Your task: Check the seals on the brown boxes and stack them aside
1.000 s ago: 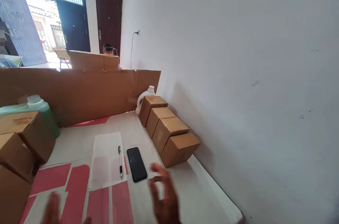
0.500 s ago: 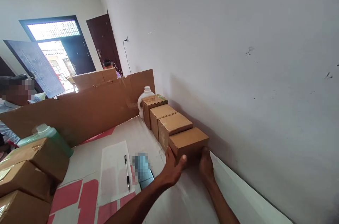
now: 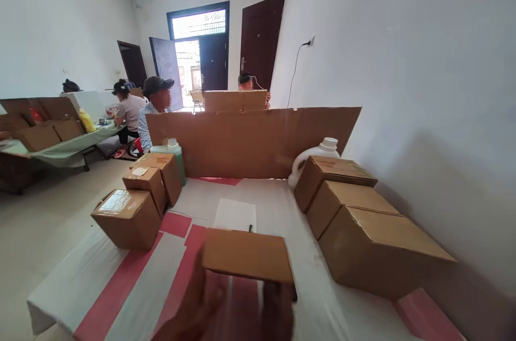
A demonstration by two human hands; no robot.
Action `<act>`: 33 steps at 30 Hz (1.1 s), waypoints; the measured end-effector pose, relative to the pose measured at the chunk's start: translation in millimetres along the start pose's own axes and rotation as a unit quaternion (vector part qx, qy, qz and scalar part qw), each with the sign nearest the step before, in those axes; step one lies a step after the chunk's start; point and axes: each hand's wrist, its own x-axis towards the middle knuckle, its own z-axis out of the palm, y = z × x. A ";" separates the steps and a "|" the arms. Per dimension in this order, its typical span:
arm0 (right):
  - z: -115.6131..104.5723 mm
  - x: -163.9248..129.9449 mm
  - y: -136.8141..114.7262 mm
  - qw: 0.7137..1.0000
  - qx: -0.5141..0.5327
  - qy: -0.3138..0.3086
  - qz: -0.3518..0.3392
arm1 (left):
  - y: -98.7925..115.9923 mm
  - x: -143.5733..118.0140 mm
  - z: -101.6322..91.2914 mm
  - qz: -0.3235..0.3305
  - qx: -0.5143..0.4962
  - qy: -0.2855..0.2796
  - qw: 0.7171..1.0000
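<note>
A small brown cardboard box point(image 3: 246, 256) is held in front of me over the near middle of the table. Blurred by motion, my left hand point(image 3: 197, 298) grips its left side. On the box's right side is my right hand point(image 3: 278, 306), dark and smeared, its fingers mostly hidden. Beyond the box lies a white sheet of paper point(image 3: 234, 214) with a pen point(image 3: 250, 229) on it, partly covered by the box. The phone is not visible.
Several cardboard boxes point(image 3: 371, 241) line the right side near the wall, before a white jug point(image 3: 328, 145). More boxes point(image 3: 131, 217) stand left, beside a green-liquid bottle point(image 3: 178, 161). A cardboard panel point(image 3: 250, 142) crosses the table's far edge. People sit beyond it.
Both hands have carried the box from the near end of the right-hand row to the middle of the table. My view has turned left, showing more of the room.
</note>
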 end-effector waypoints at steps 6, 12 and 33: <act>73.2 -24.6 -11.4 0.986 0.064 -0.148 0.047 | -40.5 4.7 -59.9 -0.006 -0.023 0.076 0.997; 59.4 -17.5 -1.5 0.977 0.040 -0.195 0.079 | -71.7 18.9 -74.8 -0.044 0.000 0.091 0.995; 49.2 -0.7 -4.2 0.947 0.081 -0.275 0.144 | -63.4 -1.5 -75.0 -0.001 0.104 0.052 0.993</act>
